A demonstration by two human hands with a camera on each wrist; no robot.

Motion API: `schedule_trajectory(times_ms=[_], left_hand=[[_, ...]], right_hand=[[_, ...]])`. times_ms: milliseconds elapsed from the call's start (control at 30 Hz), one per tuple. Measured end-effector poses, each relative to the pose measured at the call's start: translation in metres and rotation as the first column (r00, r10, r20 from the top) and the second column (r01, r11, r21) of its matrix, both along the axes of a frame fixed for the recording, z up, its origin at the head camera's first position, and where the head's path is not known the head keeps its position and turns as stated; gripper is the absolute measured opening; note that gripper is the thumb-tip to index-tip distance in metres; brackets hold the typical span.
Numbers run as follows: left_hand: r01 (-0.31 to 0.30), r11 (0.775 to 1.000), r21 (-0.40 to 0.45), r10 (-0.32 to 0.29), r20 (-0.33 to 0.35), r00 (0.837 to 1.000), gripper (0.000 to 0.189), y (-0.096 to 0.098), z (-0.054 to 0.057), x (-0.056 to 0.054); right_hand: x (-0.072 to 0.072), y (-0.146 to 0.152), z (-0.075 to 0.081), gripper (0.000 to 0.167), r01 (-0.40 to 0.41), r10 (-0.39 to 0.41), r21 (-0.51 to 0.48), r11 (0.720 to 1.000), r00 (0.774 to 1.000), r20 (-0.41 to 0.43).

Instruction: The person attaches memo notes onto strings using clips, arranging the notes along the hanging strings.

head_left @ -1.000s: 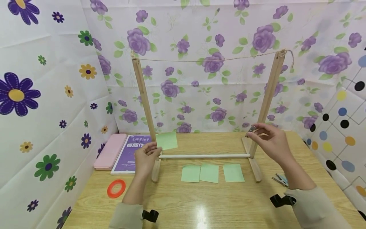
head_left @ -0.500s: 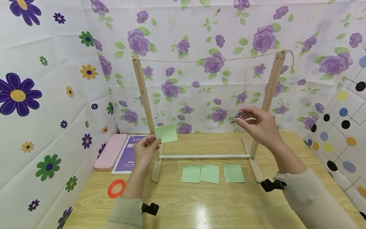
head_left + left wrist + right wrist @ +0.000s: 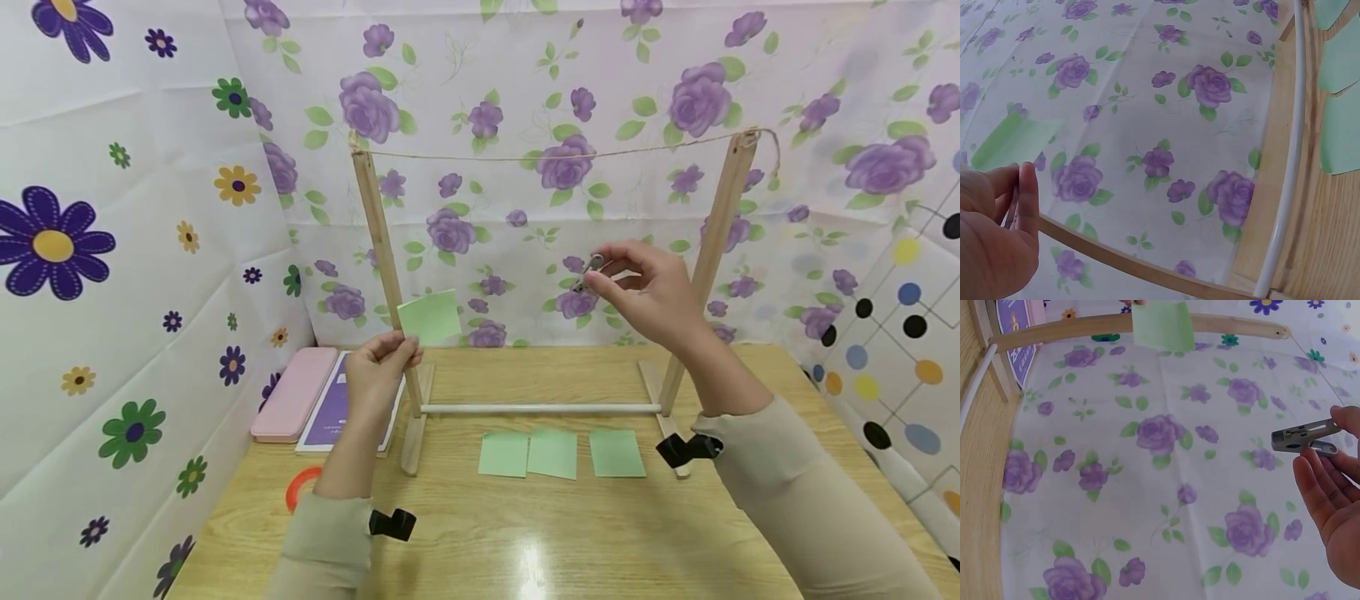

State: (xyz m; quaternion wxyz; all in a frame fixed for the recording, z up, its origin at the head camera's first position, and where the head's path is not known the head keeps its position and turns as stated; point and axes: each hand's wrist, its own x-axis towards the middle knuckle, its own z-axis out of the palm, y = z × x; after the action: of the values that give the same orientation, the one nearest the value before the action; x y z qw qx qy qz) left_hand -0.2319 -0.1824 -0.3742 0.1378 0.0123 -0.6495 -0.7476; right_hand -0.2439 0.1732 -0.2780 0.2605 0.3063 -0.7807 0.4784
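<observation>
My left hand (image 3: 378, 371) pinches a green sticky note (image 3: 431, 317) by its lower left corner, raised in front of the left wooden post (image 3: 381, 242). In the left wrist view the note (image 3: 1013, 142) stands out beyond thumb and fingertips. My right hand (image 3: 648, 287) holds a metal clothespin (image 3: 588, 273) between thumb and fingers, left of the right post. The right wrist view shows the clothespin (image 3: 1304, 436) gripped at its handle end, its nose pointing away from the hand. Above both hands a thin twine (image 3: 480, 158) runs between the post tops.
Several green notes (image 3: 552, 454) lie on the table in front of the white rod (image 3: 540, 408) joining the stand's feet. At left are a pink case (image 3: 296, 396), a purple book (image 3: 330, 425) and a red tape ring (image 3: 300, 487), partly behind the left forearm.
The right hand has moved up and left with the clothespin, away from the right post. The left hand has lifted the green sticky note higher.
</observation>
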Motion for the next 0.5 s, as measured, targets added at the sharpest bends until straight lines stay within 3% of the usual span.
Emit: schedule_trajectory(times_ms=[233, 500], left_hand=[[0.003, 1.0, -0.014, -0.004, -0.067, 0.998, 0.022, -0.005, 0.011, -0.002], [-0.027, 1.0, 0.009, 0.027, -0.093, 0.995, 0.025, -0.005, 0.025, -0.005]], right_hand=[[-0.006, -0.02, 0.017, 0.023, -0.054, 0.055, 0.008, 0.998, 0.998, -0.037], [-0.008, -0.043, 0.045, 0.021, -0.065, 0.066, 0.022, 0.998, 0.995, -0.071]])
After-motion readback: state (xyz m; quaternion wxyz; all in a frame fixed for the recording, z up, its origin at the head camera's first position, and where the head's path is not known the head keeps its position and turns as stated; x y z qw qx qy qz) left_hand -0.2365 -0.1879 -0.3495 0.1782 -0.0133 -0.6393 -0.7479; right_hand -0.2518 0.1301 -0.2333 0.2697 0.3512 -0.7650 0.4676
